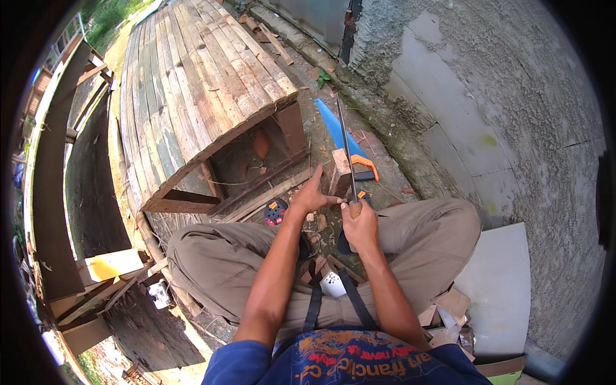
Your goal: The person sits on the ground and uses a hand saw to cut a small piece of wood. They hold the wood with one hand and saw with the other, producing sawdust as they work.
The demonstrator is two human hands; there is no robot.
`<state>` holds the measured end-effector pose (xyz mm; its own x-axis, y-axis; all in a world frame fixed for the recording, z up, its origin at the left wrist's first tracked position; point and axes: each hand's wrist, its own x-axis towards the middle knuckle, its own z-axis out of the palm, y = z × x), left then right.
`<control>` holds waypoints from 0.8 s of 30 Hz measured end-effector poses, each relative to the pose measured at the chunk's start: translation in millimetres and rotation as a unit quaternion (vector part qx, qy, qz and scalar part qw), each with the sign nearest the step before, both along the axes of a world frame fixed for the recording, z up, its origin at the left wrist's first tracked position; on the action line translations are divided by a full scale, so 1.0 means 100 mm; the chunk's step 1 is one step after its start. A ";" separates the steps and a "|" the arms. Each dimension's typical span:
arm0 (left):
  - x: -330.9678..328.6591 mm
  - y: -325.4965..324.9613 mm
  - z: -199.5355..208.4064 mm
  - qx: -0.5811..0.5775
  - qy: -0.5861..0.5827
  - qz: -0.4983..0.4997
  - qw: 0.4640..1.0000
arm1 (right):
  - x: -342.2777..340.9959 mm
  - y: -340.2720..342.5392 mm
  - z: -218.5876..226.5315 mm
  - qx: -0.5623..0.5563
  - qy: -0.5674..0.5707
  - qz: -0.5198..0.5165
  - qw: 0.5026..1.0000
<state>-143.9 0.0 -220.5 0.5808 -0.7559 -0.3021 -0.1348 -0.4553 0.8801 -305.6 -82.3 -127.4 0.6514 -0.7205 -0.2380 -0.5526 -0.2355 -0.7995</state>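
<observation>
My right hand (361, 224) is wrapped round the wooden handle of a long, narrow-bladed machete (347, 144), whose blade points away from me. Just left of the blade, a block of wood (341, 168) stands upright on the ground. My left hand (312, 196) is beside the block, fingers stretched out and thumb reaching toward the machete handle; nothing shows in its grasp. Beyond the block lies a handsaw with a blue blade (333, 126) and an orange and black handle (368, 168). The machete crosses in front of part of the saw.
A low slatted wooden platform (186, 83) stands ahead to the left. A rough grey wall (500, 115) runs along the right. Wood offcuts (454, 304) and a pale sheet (497, 289) lie by my right knee. A dark shoe with coloured trims (276, 210) is near my left hand.
</observation>
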 end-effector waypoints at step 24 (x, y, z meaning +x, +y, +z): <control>0.13 0.08 1.27 -0.062 0.223 0.200 0.952 | 0.02 0.06 -0.16 0.077 -0.005 0.016 0.997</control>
<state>-131.0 8.0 -93.9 0.6646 -0.5465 -0.5096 0.4279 -0.2806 0.8591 -303.4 -76.7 -143.0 0.6763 -0.6542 -0.3385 -0.5391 -0.1264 -0.8327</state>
